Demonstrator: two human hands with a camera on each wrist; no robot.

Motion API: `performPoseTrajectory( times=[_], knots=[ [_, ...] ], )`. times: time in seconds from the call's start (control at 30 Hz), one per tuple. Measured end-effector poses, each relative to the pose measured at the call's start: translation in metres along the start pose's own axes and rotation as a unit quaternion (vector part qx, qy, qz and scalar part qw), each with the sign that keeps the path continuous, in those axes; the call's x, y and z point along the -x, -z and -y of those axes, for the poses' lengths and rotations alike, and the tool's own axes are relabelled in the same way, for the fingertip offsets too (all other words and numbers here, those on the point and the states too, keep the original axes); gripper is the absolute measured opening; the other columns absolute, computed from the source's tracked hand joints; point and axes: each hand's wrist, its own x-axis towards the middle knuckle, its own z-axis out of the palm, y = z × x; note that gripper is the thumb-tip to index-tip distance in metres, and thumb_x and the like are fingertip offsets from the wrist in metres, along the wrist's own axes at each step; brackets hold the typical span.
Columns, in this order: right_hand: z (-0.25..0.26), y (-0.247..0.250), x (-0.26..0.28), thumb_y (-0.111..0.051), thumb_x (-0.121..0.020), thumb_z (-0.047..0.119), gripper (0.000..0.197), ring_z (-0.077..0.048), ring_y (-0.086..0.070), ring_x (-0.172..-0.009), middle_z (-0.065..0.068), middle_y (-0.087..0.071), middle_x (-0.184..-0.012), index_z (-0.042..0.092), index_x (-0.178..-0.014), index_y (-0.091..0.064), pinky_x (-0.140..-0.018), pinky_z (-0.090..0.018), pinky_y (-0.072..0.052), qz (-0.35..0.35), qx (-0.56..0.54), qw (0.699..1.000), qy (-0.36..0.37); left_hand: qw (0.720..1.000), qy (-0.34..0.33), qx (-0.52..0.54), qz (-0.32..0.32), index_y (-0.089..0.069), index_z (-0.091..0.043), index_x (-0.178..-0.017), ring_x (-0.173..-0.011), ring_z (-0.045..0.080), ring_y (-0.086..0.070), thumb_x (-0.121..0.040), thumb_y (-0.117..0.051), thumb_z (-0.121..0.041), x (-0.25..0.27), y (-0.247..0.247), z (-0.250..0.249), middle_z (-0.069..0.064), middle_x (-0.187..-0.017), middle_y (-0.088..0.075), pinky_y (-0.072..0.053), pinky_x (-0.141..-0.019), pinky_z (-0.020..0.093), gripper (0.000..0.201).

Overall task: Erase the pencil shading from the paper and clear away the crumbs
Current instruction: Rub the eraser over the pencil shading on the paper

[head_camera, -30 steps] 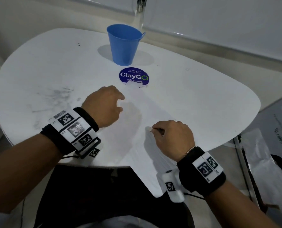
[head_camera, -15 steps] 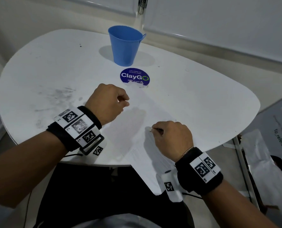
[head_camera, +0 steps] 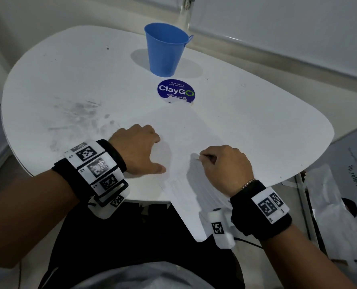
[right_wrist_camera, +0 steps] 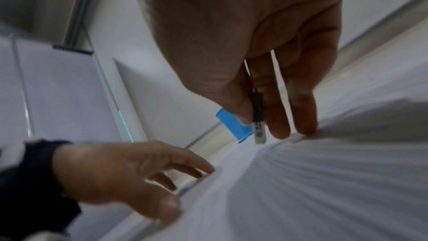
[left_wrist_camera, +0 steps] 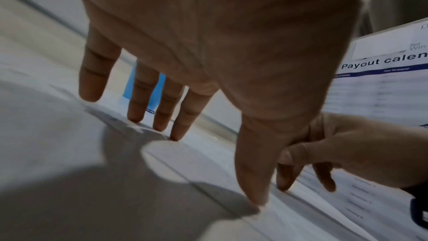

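Observation:
A white sheet of paper (head_camera: 183,142) lies on the round white table (head_camera: 256,126), one corner hanging over the near edge. My left hand (head_camera: 139,148) lies on the paper's left side with straight spread fingers (left_wrist_camera: 139,98) pressing down. My right hand (head_camera: 225,163) rests on the paper to the right and pinches a slim stick eraser (right_wrist_camera: 257,117), dark at the top and white with print at the tip, between thumb and fingers. The eraser tip (head_camera: 200,157) sits at the paper surface. Pencil shading is too faint to make out.
A blue plastic cup (head_camera: 166,49) stands upright at the back of the table, behind a round blue ClayGo sticker (head_camera: 176,90). Grey smudges (head_camera: 77,113) mark the table left of the paper. Printed sheets and plastic (head_camera: 340,195) lie on the floor at right.
My left hand uncurled from a loose fist and spread flat on the paper's left side. The right hand with the eraser stayed at about the same spot.

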Motion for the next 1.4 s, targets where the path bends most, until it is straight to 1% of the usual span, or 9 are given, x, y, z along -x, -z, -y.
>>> performPoseTrajectory(
  times=[0.1,0.23,0.43,0.57,0.73,0.9,1.03,1.2,1.4],
  knots=[
    [0.012,0.0,0.0,-0.06,-0.093,0.033,0.018,-0.015,-0.067,-0.086,0.011,-0.075,-0.092,0.028,-0.101,-0.075,-0.079,-0.031,-0.053,0.015,-0.058,0.998,0.03,1.0,-0.009,-0.021,0.021,-0.019,-0.023,-0.159,-0.151,0.017,-0.017,-0.08,-0.058,-0.078,-0.002,-0.005,-0.004,-0.007,-0.167,-0.01,-0.028,-0.118,0.043,0.103],
    [0.029,-0.005,-0.002,-0.058,-0.092,0.027,0.019,-0.019,-0.068,-0.088,0.006,-0.076,-0.093,0.024,-0.097,-0.077,-0.079,-0.035,-0.055,0.071,-0.027,0.993,0.089,1.0,-0.014,0.0,0.024,-0.013,-0.022,-0.16,-0.154,0.016,-0.007,-0.079,-0.06,-0.078,-0.003,-0.008,-0.006,-0.005,-0.169,-0.002,-0.025,-0.121,0.043,0.109],
    [0.019,0.005,-0.038,-0.058,-0.092,0.026,0.019,-0.026,-0.066,-0.093,0.003,-0.075,-0.096,0.025,-0.094,-0.077,-0.083,-0.035,-0.054,0.037,0.011,0.999,0.002,0.999,-0.023,-0.006,0.025,-0.009,-0.021,-0.16,-0.155,0.016,-0.001,-0.074,-0.061,-0.081,-0.002,-0.012,-0.006,-0.005,-0.168,0.003,-0.026,-0.12,0.043,0.117],
    [0.042,-0.009,-0.008,-0.06,-0.093,0.027,0.019,-0.019,-0.067,-0.079,0.005,-0.075,-0.085,0.021,-0.091,-0.078,-0.076,-0.034,-0.054,0.114,-0.017,0.988,0.098,0.999,-0.035,-0.015,0.021,-0.014,-0.018,-0.158,-0.153,0.019,-0.007,-0.073,-0.058,-0.084,-0.005,-0.011,-0.005,-0.002,-0.167,-0.004,-0.032,-0.116,0.043,0.116],
    [0.013,0.001,-0.04,-0.061,-0.092,0.023,0.017,-0.021,-0.067,-0.084,0.004,-0.074,-0.084,0.021,-0.089,-0.078,-0.078,-0.03,-0.052,0.028,-0.044,0.998,-0.018,0.999,-0.035,-0.016,0.01,-0.021,-0.017,-0.155,-0.15,0.019,-0.015,-0.073,-0.059,-0.082,-0.005,-0.013,-0.006,-0.003,-0.163,-0.015,-0.034,-0.114,0.045,0.112],
    [0.045,-0.012,-0.002,-0.061,-0.094,0.025,0.017,-0.013,-0.065,-0.071,0.007,-0.073,-0.078,0.023,-0.094,-0.078,-0.069,-0.026,-0.051,0.134,-0.054,0.985,0.089,0.999,-0.036,-0.018,0.005,-0.025,-0.016,-0.152,-0.147,0.02,-0.022,-0.069,-0.054,-0.087,-0.006,-0.013,-0.006,-0.001,-0.158,-0.022,-0.038,-0.11,0.044,0.113],
    [0.023,-0.003,-0.034,-0.062,-0.093,0.022,0.016,-0.019,-0.068,-0.083,0.003,-0.075,-0.087,0.021,-0.092,-0.078,-0.079,-0.029,-0.053,0.047,-0.06,0.997,0.005,0.999,-0.031,-0.017,0.004,-0.025,-0.017,-0.152,-0.147,0.02,-0.022,-0.071,-0.059,-0.083,-0.004,-0.012,-0.008,-0.002,-0.159,-0.022,-0.037,-0.111,0.044,0.11],
    [0.046,-0.013,-0.004,-0.06,-0.094,0.023,0.018,-0.016,-0.067,-0.075,0.004,-0.075,-0.083,0.021,-0.093,-0.078,-0.072,-0.029,-0.053,0.121,-0.044,0.988,0.089,0.999,-0.034,-0.019,0.003,-0.026,-0.016,-0.152,-0.146,0.02,-0.023,-0.068,-0.056,-0.088,-0.006,-0.013,-0.007,-0.001,-0.158,-0.023,-0.039,-0.108,0.044,0.114],
    [0.03,-0.005,-0.028,-0.06,-0.093,0.021,0.018,-0.019,-0.068,-0.08,0.002,-0.075,-0.084,0.02,-0.089,-0.077,-0.074,-0.028,-0.052,0.059,-0.042,0.997,0.026,0.999,-0.032,-0.016,0.003,-0.026,-0.017,-0.152,-0.147,0.02,-0.022,-0.07,-0.059,-0.085,-0.006,-0.014,-0.008,-0.002,-0.158,-0.022,-0.037,-0.111,0.045,0.112]
  ],
)
